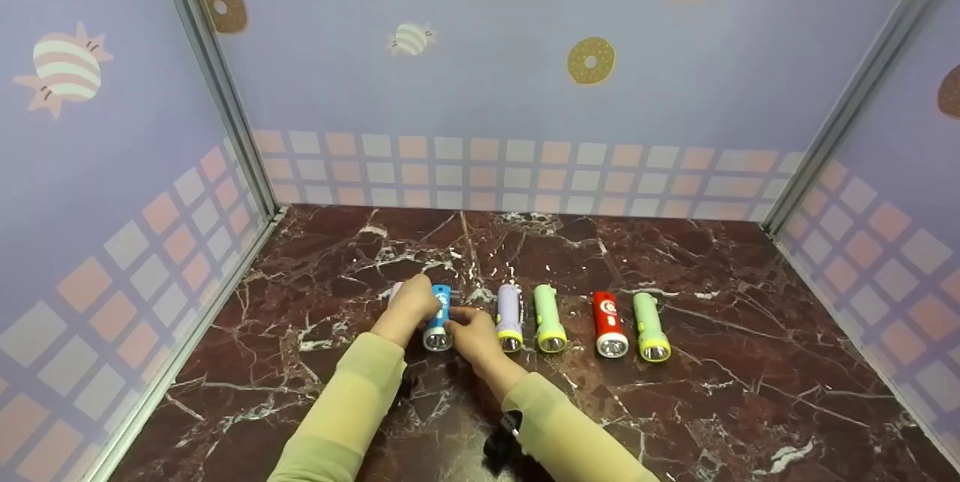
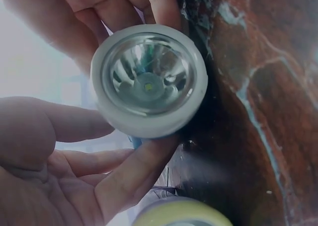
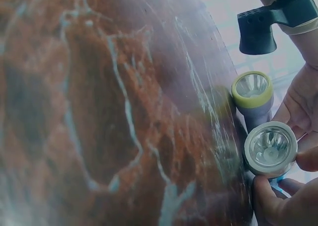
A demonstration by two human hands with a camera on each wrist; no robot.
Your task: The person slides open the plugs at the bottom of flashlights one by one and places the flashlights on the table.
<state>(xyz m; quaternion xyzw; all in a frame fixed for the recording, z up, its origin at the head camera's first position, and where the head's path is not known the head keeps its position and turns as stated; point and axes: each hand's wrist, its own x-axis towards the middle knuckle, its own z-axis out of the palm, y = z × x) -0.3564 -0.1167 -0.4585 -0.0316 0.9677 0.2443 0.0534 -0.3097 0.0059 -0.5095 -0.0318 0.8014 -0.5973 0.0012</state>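
Both hands are at a blue flashlight (image 1: 437, 321) with a white head, its lens toward me. My left hand (image 1: 411, 302) holds its left side, thumb and index finger at the body in the left wrist view. From the right my right hand (image 1: 475, 333) pinches it, the thumb at the white rim (image 3: 251, 159) and a finger lower down in the right wrist view. Just left of it stands a lavender flashlight with a yellow rim (image 3: 253, 89), mostly hidden by my left hand in the head view. The flashlight's underside lies close to the table in both wrist views.
To the right, a row of flashlights lies on the dark red marbled table (image 1: 720, 422): a lavender one (image 1: 509, 313), a green one (image 1: 548, 313), a red one (image 1: 607, 317) and another green one (image 1: 649, 321). Patterned panels (image 1: 510, 92) enclose the back and sides.
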